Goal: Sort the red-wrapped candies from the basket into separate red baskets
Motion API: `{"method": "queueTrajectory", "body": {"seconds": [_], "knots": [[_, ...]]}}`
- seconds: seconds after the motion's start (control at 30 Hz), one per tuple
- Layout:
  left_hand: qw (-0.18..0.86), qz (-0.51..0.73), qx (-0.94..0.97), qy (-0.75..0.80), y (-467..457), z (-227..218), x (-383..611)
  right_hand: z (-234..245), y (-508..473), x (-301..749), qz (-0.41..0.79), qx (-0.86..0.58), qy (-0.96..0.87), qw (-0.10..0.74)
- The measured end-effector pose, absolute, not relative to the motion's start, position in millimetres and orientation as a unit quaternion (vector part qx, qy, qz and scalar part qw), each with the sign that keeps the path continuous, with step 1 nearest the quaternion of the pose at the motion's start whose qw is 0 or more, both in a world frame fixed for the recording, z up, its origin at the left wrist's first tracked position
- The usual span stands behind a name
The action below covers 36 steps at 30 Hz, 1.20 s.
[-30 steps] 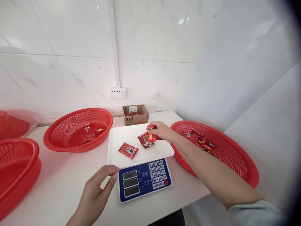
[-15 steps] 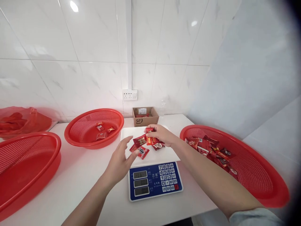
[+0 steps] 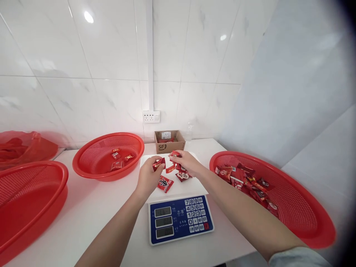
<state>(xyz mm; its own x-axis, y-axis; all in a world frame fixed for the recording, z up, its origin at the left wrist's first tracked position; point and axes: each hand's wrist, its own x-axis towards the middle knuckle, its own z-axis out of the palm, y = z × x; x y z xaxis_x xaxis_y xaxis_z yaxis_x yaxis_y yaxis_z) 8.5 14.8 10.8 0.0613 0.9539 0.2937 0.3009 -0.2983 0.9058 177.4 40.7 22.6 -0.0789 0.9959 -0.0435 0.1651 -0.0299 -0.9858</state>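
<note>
Place: a weighing corner in a small shop or workshop; which of the two cannot be told.
Scale: a blue-faced price-computing scale (image 3: 180,220) with keypad and three displays, near middle on a white table (image 3: 96,205).
Baskets: large red perforated plastic baskets (image 3: 300,200), left and right.
Packets: small red wrapped snacks (image 3: 165,184), loose on the scale and in baskets.
Carton: SF-marked cardboard box (image 3: 174,147), far middle.
Wall: marble-patterned tiles (image 3: 111,48) with socket (image 3: 151,116).

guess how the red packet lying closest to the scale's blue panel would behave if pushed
The packet would probably slide, lying on a smooth-looking white tray. It seems unlikely to roll, given its flat shape. Looking thin, it may also bend.
</note>
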Motion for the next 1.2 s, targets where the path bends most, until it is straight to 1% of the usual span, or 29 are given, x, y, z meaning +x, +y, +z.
{"method": "queueTrajectory", "body": {"seconds": [0.07, 0.17, 0.3, 0.4, 0.53, 0.67, 0.77, 0.87, 1.0, 1.1, 1.2], "knots": [[0.344, 0.489, 0.636, 0.488, 12.3, 13.1, 1.0, 14.9, 49.4, 179.4, 0.453, -0.552, -0.561, 0.420], [0.390, 0.495, 0.606, 0.485, -0.4, 20.6, -14.1, 9.6, 55.4, 183.2, 0.408, -0.582, -0.590, 0.383], [0.464, 0.493, 0.554, 0.484, -27.3, 26.3, -39.7, 16.0, 51.0, 185.4, 0.372, -0.585, -0.648, 0.315], [0.488, 0.480, 0.541, 0.489, -45.9, 20.7, -58.3, 23.7, 47.0, 185.3, 0.338, -0.582, -0.681, 0.288], [0.503, 0.453, 0.521, 0.520, -66.6, 4.3, -77.3, 28.1, 46.0, 187.1, 0.288, -0.596, -0.687, 0.300], [0.497, 0.448, 0.480, 0.567, -85.6, -11.3, -90.0, 23.3, 48.2, 189.7, 0.285, -0.606, -0.665, 0.330], [0.491, 0.450, 0.462, 0.585, -94.1, -19.6, -99.8, 14.8, 52.9, 189.4, 0.309, -0.607, -0.635, 0.365], [0.505, 0.434, 0.462, 0.586, -95.4, -23.3, -108.4, 6.9, 59.4, 186.8, 0.332, -0.600, -0.599, 0.414], [0.499, 0.445, 0.454, 0.589, -95.4, -19.6, -108.0, 6.3, 63.2, 185.5, 0.328, -0.592, -0.571, 0.465], [0.483, 0.464, 0.450, 0.591, -97.6, -14.8, -101.4, 11.0, 56.4, 188.3, 0.324, -0.590, -0.584, 0.454], [0.482, 0.458, 0.456, 0.592, -99.8, -12.1, -95.3, 12.9, 42.8, 190.8, 0.320, -0.590, -0.621, 0.404]]}}
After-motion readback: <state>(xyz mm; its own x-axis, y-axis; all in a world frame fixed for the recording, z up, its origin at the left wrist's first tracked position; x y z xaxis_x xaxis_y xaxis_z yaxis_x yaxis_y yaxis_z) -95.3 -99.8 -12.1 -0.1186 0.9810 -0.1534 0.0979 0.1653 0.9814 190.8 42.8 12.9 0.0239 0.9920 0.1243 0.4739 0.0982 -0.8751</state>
